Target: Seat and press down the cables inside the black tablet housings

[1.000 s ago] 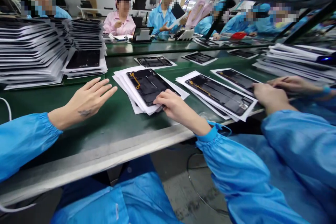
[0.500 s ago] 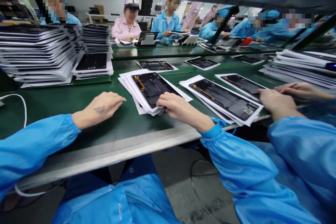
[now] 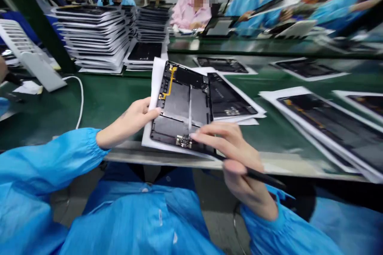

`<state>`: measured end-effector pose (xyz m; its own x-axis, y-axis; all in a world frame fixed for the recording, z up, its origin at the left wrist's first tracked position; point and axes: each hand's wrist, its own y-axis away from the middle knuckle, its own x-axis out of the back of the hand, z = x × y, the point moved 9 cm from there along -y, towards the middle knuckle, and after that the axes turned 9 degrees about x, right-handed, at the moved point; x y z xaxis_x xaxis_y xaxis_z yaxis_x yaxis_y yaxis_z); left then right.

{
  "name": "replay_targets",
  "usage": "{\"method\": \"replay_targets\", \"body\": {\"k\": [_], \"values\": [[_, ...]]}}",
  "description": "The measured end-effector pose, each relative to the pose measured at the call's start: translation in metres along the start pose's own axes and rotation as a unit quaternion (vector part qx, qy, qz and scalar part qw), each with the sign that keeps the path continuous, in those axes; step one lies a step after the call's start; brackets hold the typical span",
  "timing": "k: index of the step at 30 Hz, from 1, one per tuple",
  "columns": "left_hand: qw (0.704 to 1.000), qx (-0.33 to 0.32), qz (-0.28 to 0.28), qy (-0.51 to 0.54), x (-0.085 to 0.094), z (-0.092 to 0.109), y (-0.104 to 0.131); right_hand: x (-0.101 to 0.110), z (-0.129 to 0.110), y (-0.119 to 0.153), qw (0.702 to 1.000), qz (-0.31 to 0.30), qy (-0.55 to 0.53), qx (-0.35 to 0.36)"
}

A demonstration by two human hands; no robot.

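Observation:
My left hand (image 3: pixel 131 121) grips the left edge of a black device panel (image 3: pixel 176 101) and the white sheet (image 3: pixel 147 137) beneath it, thumb on top. The panel has an orange flex cable and a small circuit piece near its lower edge; it lies tilted at the table's front edge. My right hand (image 3: pixel 230 147) is closed around a dark pen-like tool (image 3: pixel 263 176), with its fingertips over the panel's lower right part. Behind the panel, a second black panel (image 3: pixel 229 97) rests on white sheets.
Tall stacks of panels and sheets (image 3: pixel 94 42) stand at the back left. A white slotted stand (image 3: pixel 32 55) with a white cable (image 3: pixel 81 99) is at the left. More panels (image 3: pixel 332 121) lie at the right. People sit across the table.
The view has swung right. The panel with the orange cable has come nearer, away from the pile. My left hand has taken hold of it, and a dark tool now shows in my right hand.

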<state>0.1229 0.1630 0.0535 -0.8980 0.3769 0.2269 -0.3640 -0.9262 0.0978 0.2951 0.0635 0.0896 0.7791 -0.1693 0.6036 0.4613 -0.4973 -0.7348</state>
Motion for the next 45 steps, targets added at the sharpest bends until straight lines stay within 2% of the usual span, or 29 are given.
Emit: {"method": "replay_targets", "body": {"k": [3,6,7,9,11,12,14,16,20,23,25,27,30,32,34,36,40,42,45], "values": [[0.998,0.026,0.037,-0.036,0.026,-0.024,0.031,-0.019,-0.011,0.012,0.992,0.041,-0.114,-0.038],[0.988,0.049,0.042,-0.139,0.039,-0.048,0.044,-0.053,-0.015,0.01,0.969,0.073,-0.224,-0.07],[0.976,0.049,0.057,-0.205,0.044,-0.052,0.047,-0.064,-0.016,0.008,0.965,0.074,-0.237,-0.079],[0.928,0.027,0.105,-0.356,0.052,-0.051,0.057,-0.084,-0.016,0.003,0.965,0.064,-0.235,-0.098],[0.875,-0.043,0.135,-0.462,0.051,-0.039,0.07,-0.096,-0.014,0.001,0.967,0.054,-0.219,-0.116],[0.865,-0.083,0.126,-0.479,0.046,-0.034,0.077,-0.098,-0.013,0.001,0.968,0.054,-0.212,-0.121],[0.878,-0.145,0.07,-0.451,0.034,-0.031,0.088,-0.099,-0.011,0.002,0.97,0.054,-0.205,-0.123],[0.901,-0.163,0.019,-0.401,0.027,-0.034,0.093,-0.098,-0.01,0.004,0.97,0.048,-0.202,-0.127],[0.922,-0.142,-0.03,-0.359,0.024,-0.046,0.088,-0.096,-0.009,0.005,0.971,0.038,-0.19,-0.137],[0.935,-0.114,-0.041,-0.332,0.024,-0.049,0.084,-0.089,-0.011,0.002,0.977,0.046,-0.167,-0.127],[0.948,-0.097,-0.029,-0.303,0.025,-0.047,0.084,-0.091,-0.014,-0.001,0.981,0.03,-0.156,-0.112],[0.964,-0.072,-0.012,-0.257,0.026,-0.047,0.085,-0.1,-0.021,-0.006,0.989,-0.027,-0.116,-0.088],[0.991,-0.009,-0.005,-0.133,0.026,-0.053,0.084,-0.12,-0.03,-0.011,0.993,-0.113,-0.006,-0.044],[0.999,0.027,-0.01,-0.045,0.024,-0.06,0.083,-0.129,-0.032,-0.014,0.991,-0.128,0.036,-0.031],[0.999,0.038,-0.006,0.0,0.023,-0.065,0.084,-0.134,-0.032,-0.015,0.991,-0.124,0.04,-0.03],[0.999,0.028,0.033,-0.005,0.03,-0.067,0.086,-0.137,-0.03,-0.016,0.993,-0.111,0.024,-0.04],[0.983,-0.032,0.151,-0.099,0.049,-0.062,0.098,-0.138,-0.023,-0.017,0.993,-0.092,-0.032,-0.07],[0.973,-0.061,0.168,-0.144,0.048,-0.057,0.102,-0.139,-0.021,-0.017,0.992,-0.092,-0.046,-0.077],[0.966,-0.088,0.165,-0.177,0.042,-0.05,0.102,-0.14,-0.02,-0.018,0.991,-0.099,-0.045,-0.077]]}}
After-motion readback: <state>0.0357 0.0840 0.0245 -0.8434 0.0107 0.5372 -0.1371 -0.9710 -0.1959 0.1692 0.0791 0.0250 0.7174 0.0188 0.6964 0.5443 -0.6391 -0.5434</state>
